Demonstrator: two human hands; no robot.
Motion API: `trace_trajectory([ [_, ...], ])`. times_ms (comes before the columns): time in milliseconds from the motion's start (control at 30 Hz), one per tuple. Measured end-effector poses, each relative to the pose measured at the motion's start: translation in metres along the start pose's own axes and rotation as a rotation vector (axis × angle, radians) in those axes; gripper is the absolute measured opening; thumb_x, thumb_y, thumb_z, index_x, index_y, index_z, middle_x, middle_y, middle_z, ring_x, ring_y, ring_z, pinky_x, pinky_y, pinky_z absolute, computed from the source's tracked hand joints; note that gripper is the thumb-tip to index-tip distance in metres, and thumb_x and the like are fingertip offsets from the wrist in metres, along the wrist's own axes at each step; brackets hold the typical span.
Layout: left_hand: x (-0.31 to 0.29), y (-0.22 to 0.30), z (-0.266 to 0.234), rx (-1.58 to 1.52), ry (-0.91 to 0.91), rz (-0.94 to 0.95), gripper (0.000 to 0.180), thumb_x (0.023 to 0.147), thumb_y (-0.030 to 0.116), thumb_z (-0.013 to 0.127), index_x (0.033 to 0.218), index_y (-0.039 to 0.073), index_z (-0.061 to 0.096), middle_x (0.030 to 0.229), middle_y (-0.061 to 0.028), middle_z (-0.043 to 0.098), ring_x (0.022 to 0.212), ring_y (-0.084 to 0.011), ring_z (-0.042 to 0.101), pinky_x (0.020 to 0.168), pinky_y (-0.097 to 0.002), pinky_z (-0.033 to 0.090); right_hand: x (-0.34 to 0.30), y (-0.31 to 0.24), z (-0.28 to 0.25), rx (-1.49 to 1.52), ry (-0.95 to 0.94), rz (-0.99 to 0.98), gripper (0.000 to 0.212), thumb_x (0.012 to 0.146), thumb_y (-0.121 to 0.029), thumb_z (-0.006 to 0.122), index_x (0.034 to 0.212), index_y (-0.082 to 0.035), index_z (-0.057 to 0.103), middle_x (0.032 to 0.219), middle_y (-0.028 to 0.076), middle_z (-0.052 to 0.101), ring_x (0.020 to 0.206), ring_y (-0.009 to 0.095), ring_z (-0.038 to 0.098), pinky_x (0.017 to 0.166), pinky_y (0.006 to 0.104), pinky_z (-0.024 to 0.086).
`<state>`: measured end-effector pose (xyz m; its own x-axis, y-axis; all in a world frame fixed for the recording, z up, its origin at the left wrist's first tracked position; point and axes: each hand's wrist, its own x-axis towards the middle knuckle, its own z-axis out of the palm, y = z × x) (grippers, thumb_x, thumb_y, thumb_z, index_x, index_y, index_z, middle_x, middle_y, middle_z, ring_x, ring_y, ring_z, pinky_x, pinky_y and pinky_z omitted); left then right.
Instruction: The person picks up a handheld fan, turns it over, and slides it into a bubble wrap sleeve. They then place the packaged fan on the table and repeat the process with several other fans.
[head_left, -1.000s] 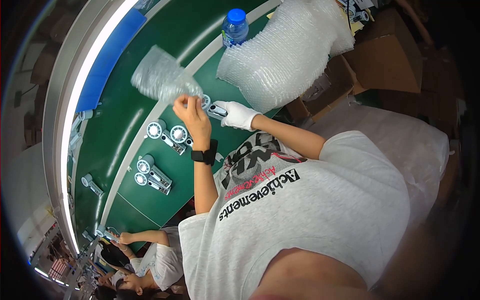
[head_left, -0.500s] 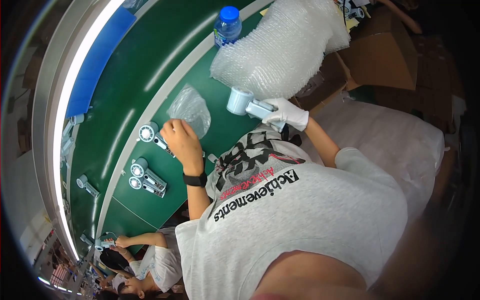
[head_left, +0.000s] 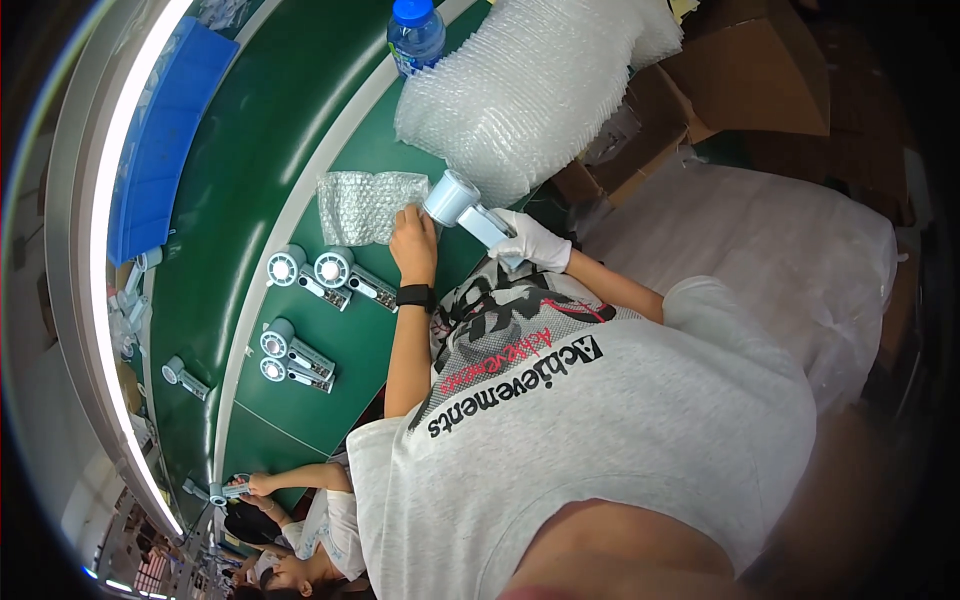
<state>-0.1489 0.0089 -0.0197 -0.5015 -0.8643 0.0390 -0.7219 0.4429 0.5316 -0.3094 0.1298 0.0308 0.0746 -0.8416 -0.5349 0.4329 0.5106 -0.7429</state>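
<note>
My right hand [head_left: 535, 240], in a white glove, is closed around the handle of a light-blue handheld fan [head_left: 452, 197], its round head toward the left. My bare left hand [head_left: 413, 245], with a black band at the wrist, has its fingers bent at the right edge of a clear bubble-wrap bag [head_left: 362, 207] lying on the green table. Its fingertips are close to the fan's head and seem to pinch the bag. Just left of that hand lie two more handheld fans [head_left: 333, 268], side by side.
A second pair of fans [head_left: 277, 338] lies nearer the left end. At the far side are a large bubble-wrap stack [head_left: 530, 95] and a blue-capped bottle [head_left: 415, 40]. Cardboard boxes [head_left: 745, 80] stand right, a blue bin [head_left: 170, 140] far left. A co-worker's hands [head_left: 262, 487] hold another fan.
My left hand has moved right and away from the fans to the bag's edge, uncovering a second fan. The bag now lies flatter and squarer. My right hand still holds its fan.
</note>
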Motion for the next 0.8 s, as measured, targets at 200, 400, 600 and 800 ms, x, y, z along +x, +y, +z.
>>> trace_trajectory([
  [200,0.017,-0.013,0.003,0.143,-0.073,-0.270,0.022,0.077,0.020,0.057,0.087,0.002,0.049,0.072,-0.0215,0.058,0.065,-0.0396,0.056,0.060,-0.0458,0.044,0.017,0.020,0.002,-0.006,0.027,-0.062,0.045,0.069,-0.004,0.063,0.110,0.001,0.046,0.077,0.003,0.052,0.063,0.008,0.053,0.052,0.0211,0.043],
  [400,0.025,0.015,-0.003,0.201,-0.057,-0.350,0.019,0.076,0.017,0.058,0.084,0.001,0.051,0.073,-0.0209,0.059,0.069,-0.0377,0.058,0.062,-0.0443,0.044,0.011,0.023,-0.006,0.194,0.056,-0.171,0.055,0.069,-0.001,0.061,0.119,0.000,0.040,0.078,0.004,0.053,0.056,0.011,0.055,0.048,0.0220,0.044],
  [600,0.005,0.003,-0.012,-0.339,-0.048,-0.289,0.016,0.079,0.015,0.056,0.081,-0.001,0.053,0.070,-0.0151,0.059,0.059,-0.0298,0.055,0.057,-0.0369,0.043,0.015,0.032,-0.010,0.154,0.056,-0.165,0.059,0.068,0.000,0.062,0.122,-0.001,0.039,0.080,0.006,0.054,0.056,0.014,0.056,0.050,0.0268,0.046],
  [800,0.007,0.000,-0.014,-0.414,0.069,-0.281,0.012,0.081,0.009,0.053,0.078,-0.002,0.054,0.077,-0.0132,0.054,0.064,-0.0249,0.050,0.059,-0.0320,0.040,0.026,0.026,0.012,-0.893,0.202,-0.326,0.058,0.068,-0.006,0.062,0.122,-0.001,0.039,0.082,0.009,0.057,0.059,0.022,0.057,0.059,0.0354,0.048],
])
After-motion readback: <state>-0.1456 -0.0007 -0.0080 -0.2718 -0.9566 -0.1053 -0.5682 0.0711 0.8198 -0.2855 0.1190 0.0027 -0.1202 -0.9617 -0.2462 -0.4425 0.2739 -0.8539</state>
